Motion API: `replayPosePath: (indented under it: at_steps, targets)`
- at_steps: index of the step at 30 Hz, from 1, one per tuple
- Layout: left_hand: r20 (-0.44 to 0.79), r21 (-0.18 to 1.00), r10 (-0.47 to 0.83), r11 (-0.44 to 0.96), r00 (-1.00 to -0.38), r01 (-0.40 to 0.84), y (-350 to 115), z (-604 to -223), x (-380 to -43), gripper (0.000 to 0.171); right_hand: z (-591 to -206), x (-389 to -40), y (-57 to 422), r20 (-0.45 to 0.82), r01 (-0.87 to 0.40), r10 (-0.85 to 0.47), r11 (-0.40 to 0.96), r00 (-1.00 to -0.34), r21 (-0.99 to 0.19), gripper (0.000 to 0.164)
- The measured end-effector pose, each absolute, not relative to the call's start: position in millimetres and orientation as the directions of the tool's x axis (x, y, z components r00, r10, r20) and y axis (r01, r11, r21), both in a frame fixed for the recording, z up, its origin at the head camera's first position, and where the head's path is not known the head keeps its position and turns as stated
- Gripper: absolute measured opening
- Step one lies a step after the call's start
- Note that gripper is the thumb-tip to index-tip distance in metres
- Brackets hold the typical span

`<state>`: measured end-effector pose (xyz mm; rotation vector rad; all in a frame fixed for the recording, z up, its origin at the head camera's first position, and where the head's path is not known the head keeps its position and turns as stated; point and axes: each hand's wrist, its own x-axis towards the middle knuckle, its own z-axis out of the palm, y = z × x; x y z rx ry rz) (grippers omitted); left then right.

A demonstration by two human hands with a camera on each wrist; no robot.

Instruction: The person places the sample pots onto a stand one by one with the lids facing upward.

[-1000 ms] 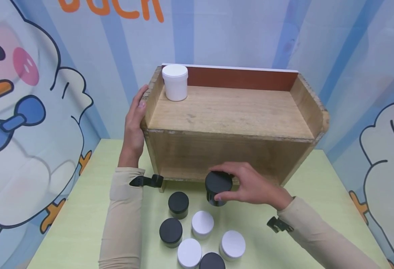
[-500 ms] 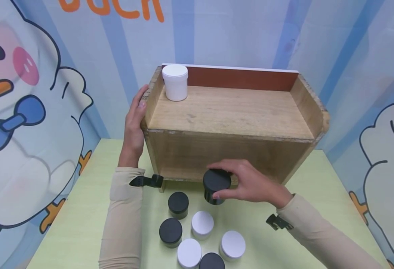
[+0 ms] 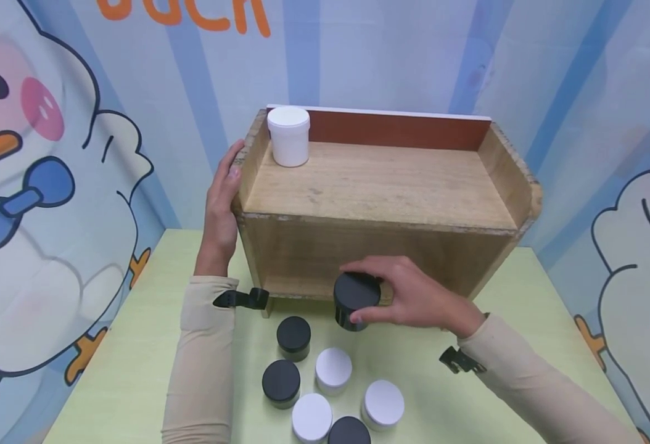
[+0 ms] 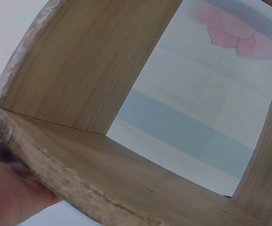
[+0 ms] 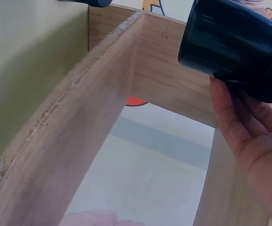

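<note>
A striped blue-and-white backdrop (image 3: 386, 55), printed with cartoon ducks, hangs beyond the far edge of a pale green desk (image 3: 514, 370) and along its sides. Toward the desk's far edge stands a 2-tier wooden shelf unit (image 3: 380, 220).

Beige sleeves (image 3: 205, 357) cover the 2 forearms. The left hand (image 3: 222, 209) rests flat against the outer face of the unit's left side panel (image 3: 256, 163), fingers pointing up it. The right hand (image 3: 408, 293) holds a glossy black jar (image 3: 355, 295) between thumb and fingers, lid up, clear of the desk, before the middle of the lower tier (image 3: 297, 259).

A tall white jar (image 3: 289, 139) stands upright in the rear left corner of the upper tier (image 3: 403, 185).

On the desk in front of the unit are 6 more lidded jars: 2 black jars (image 3: 294, 338) near the unit's front left corner, 3 white jars (image 3: 333, 369) farther toward the near side, and 1 cut-off black jar (image 3: 349, 431) nearest of all. A small black strap (image 3: 242, 299) sits on each sleeve.
</note>
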<state>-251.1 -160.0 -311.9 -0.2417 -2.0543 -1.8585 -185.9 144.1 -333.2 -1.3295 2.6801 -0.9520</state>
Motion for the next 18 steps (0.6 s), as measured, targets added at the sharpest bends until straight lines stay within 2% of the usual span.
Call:
replayPosePath:
  at_steps: [18]
  targets:
    - [0.381,0.921,-0.11,0.134,-0.918,0.366,-160.2,-311.7,-250.4,0.053,-317.3,-188.5,136.9,0.331,-0.778,-0.721,0.459,-0.609,-0.429,0.069]
